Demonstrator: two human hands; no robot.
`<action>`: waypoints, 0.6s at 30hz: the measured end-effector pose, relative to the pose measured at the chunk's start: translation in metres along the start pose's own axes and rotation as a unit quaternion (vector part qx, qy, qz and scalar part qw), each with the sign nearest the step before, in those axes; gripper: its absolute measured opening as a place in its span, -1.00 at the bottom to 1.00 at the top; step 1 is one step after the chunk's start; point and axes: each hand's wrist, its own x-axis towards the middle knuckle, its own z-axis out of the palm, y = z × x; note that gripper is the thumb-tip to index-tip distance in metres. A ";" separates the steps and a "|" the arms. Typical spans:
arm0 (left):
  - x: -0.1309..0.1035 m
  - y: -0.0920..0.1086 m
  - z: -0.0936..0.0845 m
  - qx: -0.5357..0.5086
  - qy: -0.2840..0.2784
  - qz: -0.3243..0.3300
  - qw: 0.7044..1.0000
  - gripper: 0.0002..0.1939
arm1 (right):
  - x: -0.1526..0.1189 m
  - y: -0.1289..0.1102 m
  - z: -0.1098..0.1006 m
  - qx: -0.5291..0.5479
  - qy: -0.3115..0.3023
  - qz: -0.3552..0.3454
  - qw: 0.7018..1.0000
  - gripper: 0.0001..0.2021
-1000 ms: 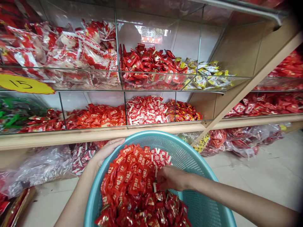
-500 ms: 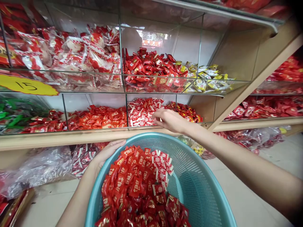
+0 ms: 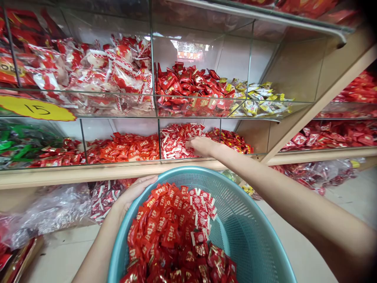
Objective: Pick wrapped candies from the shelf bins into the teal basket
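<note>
A teal plastic basket (image 3: 250,204) holds a heap of red wrapped candies (image 3: 167,220), with red-and-white ones (image 3: 203,208) at its far side. My left hand (image 3: 137,190) grips the basket's rim at the left. Over the lower shelf, my right hand (image 3: 200,146) reaches into the bin of small red-and-white candies (image 3: 175,139). Its fingertips are down among the candies, and whether they hold any is hidden.
Glass dividers separate the bins of the wooden shelf (image 3: 88,173). Orange-red candies (image 3: 129,147) lie left of the reached bin. A yellow tag (image 3: 38,108) marked 15 hangs at left. Plastic bags (image 3: 55,208) lie below the shelf. At right stands a wooden side panel (image 3: 321,90).
My right hand has moved slightly left and down into the red-and-white candies. My left hand keeps its hold on the basket's rim.
</note>
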 end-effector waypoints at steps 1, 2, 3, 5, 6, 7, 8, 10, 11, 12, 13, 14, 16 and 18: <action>0.000 0.000 0.000 0.002 0.002 0.000 1.000 -0.63 | 0.001 0.000 -0.001 -0.003 -0.006 0.001 1.000 -0.78; 0.000 0.000 0.000 0.003 0.004 -0.001 1.000 -0.63 | 0.002 0.001 -0.001 -0.006 -0.013 0.004 1.000 -0.78; 0.001 0.000 0.000 0.004 0.004 0.001 1.000 -0.63 | 0.004 0.001 -0.002 -0.008 -0.022 0.006 1.000 -0.79; 0.001 0.000 0.000 0.005 0.001 0.010 1.000 -0.64 | 0.009 0.002 -0.002 -0.009 -0.045 0.014 0.999 -0.80; 0.001 -0.001 0.000 0.004 -0.003 0.016 1.000 -0.65 | 0.011 0.002 -0.002 -0.006 -0.055 0.017 0.998 -0.81; 0.001 -0.001 -0.001 0.003 -0.007 0.019 1.000 -0.65 | 0.012 0.002 -0.002 -0.002 -0.062 0.021 0.998 -0.81; 0.001 -0.001 -0.001 0.001 -0.009 0.020 1.000 -0.65 | 0.013 0.002 -0.002 0.004 -0.064 0.024 0.998 -0.82; 0.001 -0.001 -0.001 0.001 -0.010 0.007 1.000 -0.64 | 0.011 0.002 -0.003 0.018 -0.050 0.035 0.998 -0.82; 0.000 -0.001 -0.001 0.003 -0.008 0.001 1.000 -0.63 | 0.008 0.002 -0.004 0.024 -0.038 0.039 0.998 -0.83; 0.000 -0.001 -0.001 0.005 -0.005 0.000 1.000 -0.62 | 0.004 0.002 -0.006 0.031 -0.022 0.042 0.998 -0.83; 0.000 -0.001 -0.001 0.007 -0.003 0.005 1.000 -0.61 | -0.003 0.002 -0.009 0.038 0.000 0.044 0.998 -0.83; 0.000 -0.001 -0.001 0.007 -0.002 0.013 1.000 -0.62 | -0.011 0.001 -0.012 0.045 0.028 0.043 0.998 -0.83; 0.000 -0.002 -0.001 0.007 -0.007 0.032 0.999 -0.63 | -0.031 -0.002 -0.018 0.067 0.096 0.036 0.992 -0.83; -0.001 -0.002 0.000 0.013 -0.014 0.042 0.999 -0.65 | -0.056 -0.011 -0.018 0.113 0.153 0.016 0.982 -0.84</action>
